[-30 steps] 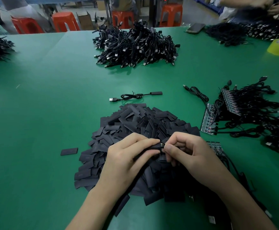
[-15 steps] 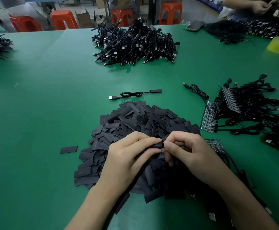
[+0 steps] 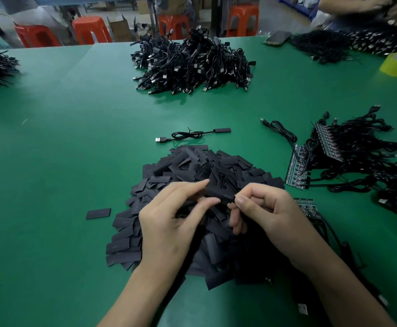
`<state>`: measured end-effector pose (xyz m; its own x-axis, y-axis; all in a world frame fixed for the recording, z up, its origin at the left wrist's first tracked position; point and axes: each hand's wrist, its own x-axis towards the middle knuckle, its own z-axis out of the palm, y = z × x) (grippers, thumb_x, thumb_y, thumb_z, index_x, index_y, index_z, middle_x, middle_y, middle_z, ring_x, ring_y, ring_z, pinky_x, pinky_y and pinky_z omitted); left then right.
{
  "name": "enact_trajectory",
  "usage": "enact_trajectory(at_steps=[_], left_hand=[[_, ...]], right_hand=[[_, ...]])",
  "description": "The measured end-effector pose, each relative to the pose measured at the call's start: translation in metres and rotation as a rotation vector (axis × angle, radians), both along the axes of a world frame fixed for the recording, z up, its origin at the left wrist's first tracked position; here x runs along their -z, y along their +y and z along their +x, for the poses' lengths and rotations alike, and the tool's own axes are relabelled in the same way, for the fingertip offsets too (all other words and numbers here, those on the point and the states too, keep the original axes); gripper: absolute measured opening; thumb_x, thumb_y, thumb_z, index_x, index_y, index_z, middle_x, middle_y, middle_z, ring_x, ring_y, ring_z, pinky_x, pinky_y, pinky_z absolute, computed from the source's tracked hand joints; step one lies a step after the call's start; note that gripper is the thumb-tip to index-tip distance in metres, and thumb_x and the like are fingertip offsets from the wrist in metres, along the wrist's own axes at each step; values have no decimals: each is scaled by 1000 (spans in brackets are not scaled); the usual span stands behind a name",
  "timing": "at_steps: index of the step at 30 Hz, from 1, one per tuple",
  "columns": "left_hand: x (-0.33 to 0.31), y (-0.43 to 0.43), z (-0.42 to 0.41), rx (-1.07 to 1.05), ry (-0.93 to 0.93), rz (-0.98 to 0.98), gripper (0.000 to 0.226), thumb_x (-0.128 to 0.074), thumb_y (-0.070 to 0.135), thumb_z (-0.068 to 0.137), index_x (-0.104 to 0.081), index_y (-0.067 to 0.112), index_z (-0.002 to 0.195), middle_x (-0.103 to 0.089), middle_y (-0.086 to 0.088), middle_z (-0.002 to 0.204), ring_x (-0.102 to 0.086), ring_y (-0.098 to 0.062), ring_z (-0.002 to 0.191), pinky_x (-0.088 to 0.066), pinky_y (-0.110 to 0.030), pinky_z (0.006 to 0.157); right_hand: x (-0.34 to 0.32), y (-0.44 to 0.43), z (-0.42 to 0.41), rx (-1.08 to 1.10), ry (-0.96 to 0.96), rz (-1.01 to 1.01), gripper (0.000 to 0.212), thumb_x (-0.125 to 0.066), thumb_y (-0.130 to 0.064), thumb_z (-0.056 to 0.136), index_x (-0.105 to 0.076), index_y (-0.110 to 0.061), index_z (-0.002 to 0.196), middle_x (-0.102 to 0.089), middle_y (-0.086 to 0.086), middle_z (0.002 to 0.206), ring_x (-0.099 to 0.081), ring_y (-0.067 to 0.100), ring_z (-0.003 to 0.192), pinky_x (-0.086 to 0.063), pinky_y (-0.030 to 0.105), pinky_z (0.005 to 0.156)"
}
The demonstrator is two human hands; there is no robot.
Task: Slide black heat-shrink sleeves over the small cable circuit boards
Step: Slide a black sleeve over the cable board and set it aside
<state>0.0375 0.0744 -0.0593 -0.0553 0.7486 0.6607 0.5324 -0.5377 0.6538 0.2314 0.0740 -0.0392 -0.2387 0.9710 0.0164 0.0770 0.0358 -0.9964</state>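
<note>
Left hand [image 3: 169, 215] pinches one sleeve [image 3: 218, 193] just above the sleeve pile [image 3: 192, 166]. Right hand [image 3: 270, 215] pinches the sleeve's other end, I'd judge to feed a board in, though the board itself is hidden. One sleeved cable [image 3: 192, 134] lies past the pile on the bench [image 3: 74, 138], and bare boards [image 3: 297, 166] wait at right.

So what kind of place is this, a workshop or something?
Most likely a small electronics assembly workshop: a green table holds a heap of black sleeves, piles of USB cables and strips of little circuit boards, with plastic stools behind.
</note>
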Motion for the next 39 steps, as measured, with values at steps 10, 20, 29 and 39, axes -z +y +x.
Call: enact_trajectory(at_steps=[10, 20, 29, 39], left_hand=[[3, 0, 5, 69, 25, -59, 39, -79, 21, 85, -73, 10, 122, -72, 5, 98, -67, -2, 89, -48, -13, 85], [-10, -20, 47, 109, 302, -231, 43, -64, 68, 83, -78, 28, 83, -69, 15, 82, -57, -14, 77, -49, -40, 73], [-43, 32, 1, -2, 211, -418, 24, -72, 48, 89, -82, 29, 100, -78, 18, 90, -71, 3, 82, -59, -27, 84], [-35, 180, -42, -237, 601, -458, 33, -74, 44, 91, -80, 19, 111, -78, -12, 102, -71, -30, 96, -57, -40, 82]], right_hand=[[2, -1, -1, 39, 25, -25, 22, -55, -8, 102, -66, 0, 85, -72, 16, 72, -70, 26, 61, -56, 30, 61], [-2, 9, -5, 350, 817, -294, 18, -50, -14, 100, -61, 0, 103, -76, 10, 81, -75, 15, 72, -59, 22, 63], [2, 15, 17, 542, 372, 27, 25, -46, -18, 108, -68, -9, 111, -78, 8, 103, -75, 22, 101, -59, 26, 85], [4, 19, 35, 678, 108, 154, 24, -48, -17, 107, -70, -15, 96, -75, -3, 83, -69, 10, 82, -55, 22, 72]])
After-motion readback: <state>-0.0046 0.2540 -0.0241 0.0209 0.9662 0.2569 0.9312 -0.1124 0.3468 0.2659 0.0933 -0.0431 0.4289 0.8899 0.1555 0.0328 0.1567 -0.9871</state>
